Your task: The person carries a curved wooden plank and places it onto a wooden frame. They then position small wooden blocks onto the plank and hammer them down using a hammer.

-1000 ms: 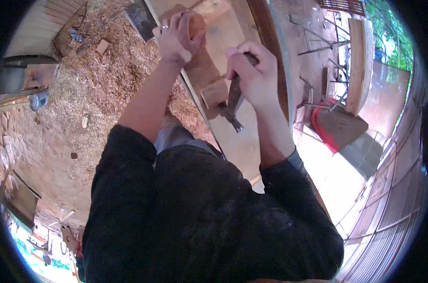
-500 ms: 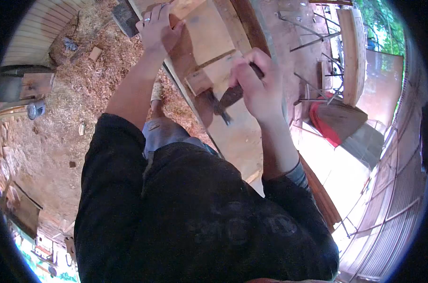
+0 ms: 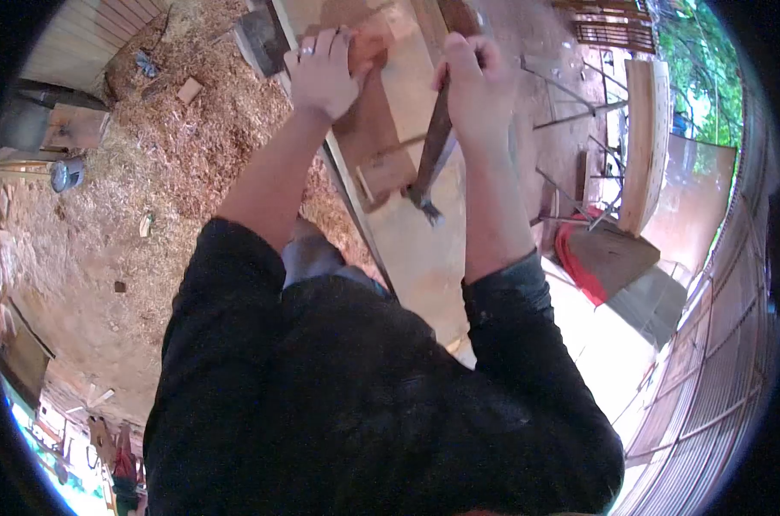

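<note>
My right hand (image 3: pixel 480 82) is closed around the handle of a claw hammer (image 3: pixel 437 150), whose dark metal head hangs toward me over the pale wooden workpiece (image 3: pixel 420 258). Beside the hammer head, a small brown wood block (image 3: pixel 381 179) sits on the wood. My left hand (image 3: pixel 325 73) lies near the far left edge of the bench, a ring on one finger. Its fingers are extended and its thumb is spread over a reddish-brown piece of wood (image 3: pixel 373 112). Whether it presses on that piece is hard to tell.
Wood shavings (image 3: pixel 227 112) cover the ground to the left. A dark block (image 3: pixel 259 41) juts from the bench's left side. On the right stand metal trestles (image 3: pixel 579 107), a long thick plank (image 3: pixel 644 146) and a board with red cloth (image 3: pixel 609 258).
My right hand has moved up and away from me, and the hammer now hangs more lengthwise with its handle in plain sight. My left hand stays by the bench edge; the view has shifted slightly.
</note>
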